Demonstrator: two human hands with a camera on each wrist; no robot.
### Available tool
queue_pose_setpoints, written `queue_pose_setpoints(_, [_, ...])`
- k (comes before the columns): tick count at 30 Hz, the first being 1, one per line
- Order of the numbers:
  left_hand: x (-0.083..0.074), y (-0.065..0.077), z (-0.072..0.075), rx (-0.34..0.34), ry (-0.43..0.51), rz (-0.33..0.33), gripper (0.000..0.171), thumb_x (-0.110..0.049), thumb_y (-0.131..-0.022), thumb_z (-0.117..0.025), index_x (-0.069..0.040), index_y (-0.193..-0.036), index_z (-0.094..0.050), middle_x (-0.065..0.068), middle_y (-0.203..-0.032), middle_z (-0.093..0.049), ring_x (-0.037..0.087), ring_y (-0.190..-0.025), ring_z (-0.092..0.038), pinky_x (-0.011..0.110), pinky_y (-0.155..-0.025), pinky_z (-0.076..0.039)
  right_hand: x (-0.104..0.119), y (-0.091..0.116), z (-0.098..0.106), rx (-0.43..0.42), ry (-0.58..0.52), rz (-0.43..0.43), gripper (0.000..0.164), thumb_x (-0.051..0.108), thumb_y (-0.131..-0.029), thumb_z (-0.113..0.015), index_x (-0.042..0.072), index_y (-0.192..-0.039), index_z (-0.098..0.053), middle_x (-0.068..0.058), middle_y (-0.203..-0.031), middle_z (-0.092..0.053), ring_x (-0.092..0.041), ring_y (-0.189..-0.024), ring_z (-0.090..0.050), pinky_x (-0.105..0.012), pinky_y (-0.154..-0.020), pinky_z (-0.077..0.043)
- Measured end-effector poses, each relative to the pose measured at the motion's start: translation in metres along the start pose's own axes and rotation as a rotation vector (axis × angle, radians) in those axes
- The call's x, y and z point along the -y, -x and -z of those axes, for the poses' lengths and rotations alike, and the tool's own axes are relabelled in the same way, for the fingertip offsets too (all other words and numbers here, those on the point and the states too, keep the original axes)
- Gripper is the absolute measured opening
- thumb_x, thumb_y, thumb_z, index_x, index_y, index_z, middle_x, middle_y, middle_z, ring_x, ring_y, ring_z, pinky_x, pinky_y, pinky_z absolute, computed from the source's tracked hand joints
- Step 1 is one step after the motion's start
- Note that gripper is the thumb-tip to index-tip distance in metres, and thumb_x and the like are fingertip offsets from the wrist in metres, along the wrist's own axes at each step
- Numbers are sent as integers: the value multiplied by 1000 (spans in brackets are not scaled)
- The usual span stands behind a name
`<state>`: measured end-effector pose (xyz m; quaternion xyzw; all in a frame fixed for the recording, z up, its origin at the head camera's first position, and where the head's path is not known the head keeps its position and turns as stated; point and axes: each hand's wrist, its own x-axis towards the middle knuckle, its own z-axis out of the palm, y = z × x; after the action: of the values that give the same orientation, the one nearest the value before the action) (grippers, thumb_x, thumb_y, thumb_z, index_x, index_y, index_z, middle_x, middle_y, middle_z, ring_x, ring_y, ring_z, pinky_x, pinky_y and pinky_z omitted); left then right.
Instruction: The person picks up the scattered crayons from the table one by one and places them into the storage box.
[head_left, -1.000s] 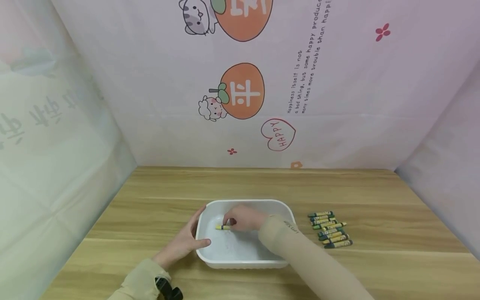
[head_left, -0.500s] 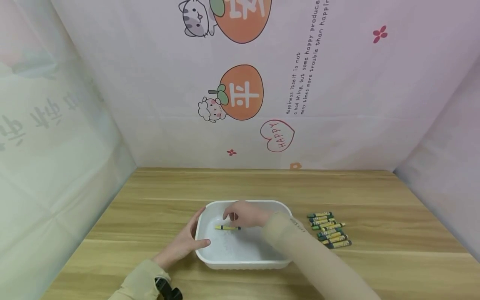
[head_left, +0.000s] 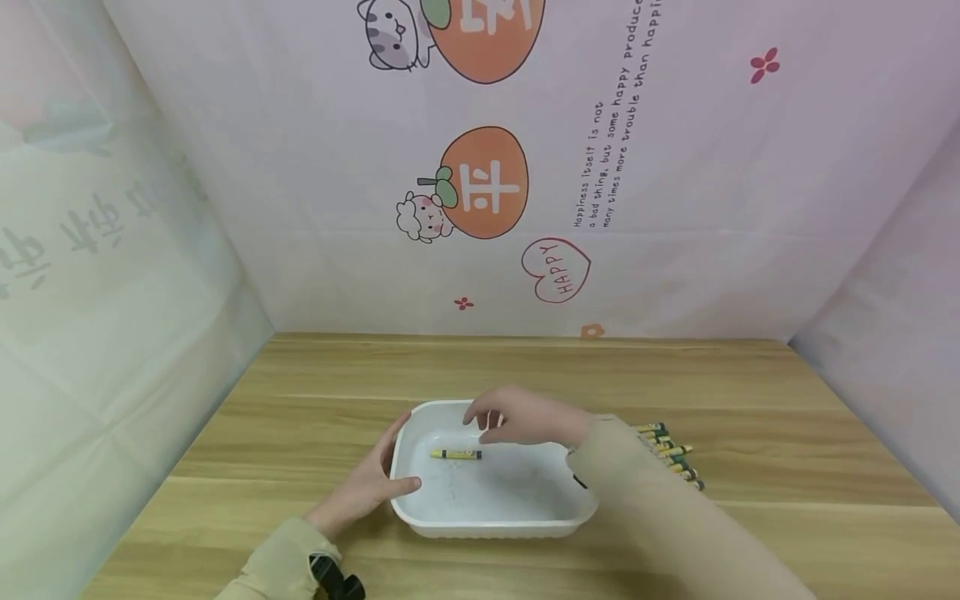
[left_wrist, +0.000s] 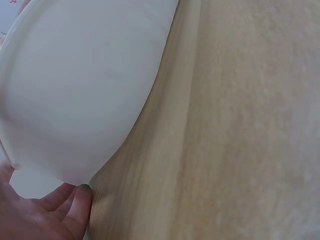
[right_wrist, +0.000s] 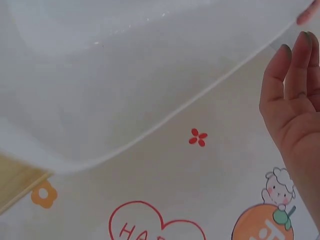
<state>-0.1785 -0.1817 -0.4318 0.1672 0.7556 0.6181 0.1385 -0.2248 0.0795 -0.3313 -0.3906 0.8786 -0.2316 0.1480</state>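
Observation:
A white plastic basin [head_left: 495, 528] stands on the wooden table. My left hand [head_left: 367, 482] grips its left wall, thumb over the rim and fingers along the outside; the left wrist view also shows this hand [left_wrist: 40, 215] at the basin wall. Inside, toward the left, lies one yellow crayon [head_left: 456, 455] with a dark end. My right hand [head_left: 528, 415] hovers above the back part of the basin, holding nothing. In the right wrist view, its fingers [right_wrist: 274, 75] are loosely bent and apart from the crayon.
Several crayons [head_left: 677, 451] lie in a stack on the table [head_left: 787, 433] right of the basin, partly hidden by my right sleeve. A printed cloth [head_left: 660, 283] hangs behind the table, and cloth walls stand at both sides.
My right hand has let go of the yellow crayon, leaving it on the basin floor, and has risen and moved back and to the right. The left hand has stayed in place.

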Motion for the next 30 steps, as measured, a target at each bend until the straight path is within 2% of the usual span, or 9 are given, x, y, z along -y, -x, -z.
queue_pose_setpoints(3, [0,-1,0,-3,-10,-2,101,-13,-81,-73,-4,-152,-1,34,-147,-27,45,-131,-35,48,-105,-34,-4,15,5,-28,-13,21,25,9,-86,-67,7,-111,-66,-3,-93,-66,-11,-85,-58,-23,-77,-50])
queue_pose_setpoints(8, [-1,-2,-3,-24,-31,-9,100,-17,-81,-73,-6,-152,-4,33,-148,-25,45,-133,-33,54,-107,-31,-17,46,13,-63,-28,43,25,8,-86,-67,7,-110,-66,0,-93,-65,-10,-86,-59,-22,-76,-51])
queue_pose_setpoints(12, [1,0,-5,-57,-71,-29,97,-17,-81,-73,-5,-152,-7,34,-147,-26,44,-131,-36,51,-107,-32,-29,72,17,-82,-51,39,25,7,-86,-67,4,-111,-65,-1,-95,-66,-10,-86,-59,-22,-74,-52])
queue_pose_setpoints(16, [3,0,-4,-56,-29,0,99,-16,-80,-74,-5,-152,-6,33,-148,-25,45,-133,-33,54,-108,-28,-45,99,17,-105,-98,-4,27,9,-87,-65,2,-113,-64,-3,-96,-65,-9,-86,-58,-23,-75,-52])
queue_pose_setpoints(22, [1,1,-4,-54,-29,32,99,-12,-80,-73,-5,-152,-5,30,-151,-23,43,-135,-30,52,-109,-26,-75,137,12,-159,-128,-42,30,15,-88,-66,0,-113,-63,-5,-93,-64,-7,-84,-58,-25,-72,-53])
queue_pose_setpoints(27, [-1,1,-6,-66,-21,42,99,-10,-80,-73,-5,-152,-5,28,-152,-21,42,-136,-29,48,-109,-26,-95,164,9,-147,-136,-100,35,16,-87,-66,-5,-114,-61,-7,-95,-65,-6,-86,-58,-26,-73,-54])
queue_pose_setpoints(30, [0,0,-5,-62,-22,38,99,-11,-80,-73,-4,-152,-5,29,-152,-21,43,-136,-30,50,-109,-26,-109,178,5,-147,-123,-96,35,16,-86,-67,-6,-113,-61,-5,-93,-64,-4,-84,-57,-25,-71,-53])
